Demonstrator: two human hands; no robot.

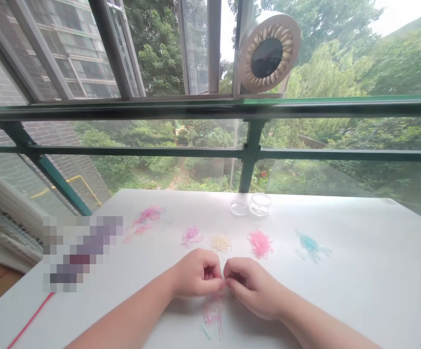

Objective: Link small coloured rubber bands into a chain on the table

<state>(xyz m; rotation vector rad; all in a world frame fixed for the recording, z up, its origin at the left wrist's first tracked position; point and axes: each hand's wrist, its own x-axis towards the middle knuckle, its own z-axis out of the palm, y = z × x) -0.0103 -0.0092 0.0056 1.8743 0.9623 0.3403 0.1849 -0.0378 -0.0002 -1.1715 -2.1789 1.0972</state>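
Note:
My left hand (198,274) and my right hand (252,287) meet over the middle of the white table, fingertips pinched together. Whatever lies between the fingertips is too small to make out. Just below them is a loose pile of pink and blue rubber bands (213,312). Beyond my hands lie small sorted piles: purple bands (191,235), pale yellow bands (220,243), pink bands (260,243) and teal bands (310,245). A mixed pink and purple pile (148,218) spreads out farther left.
At the table's (363,271) back edge stand a clear round container (260,204) and a clear lid (238,208). A blurred-out object (87,254) lies at the left, with a red cord (32,315) near it. A green railing (141,112) and windows rise behind.

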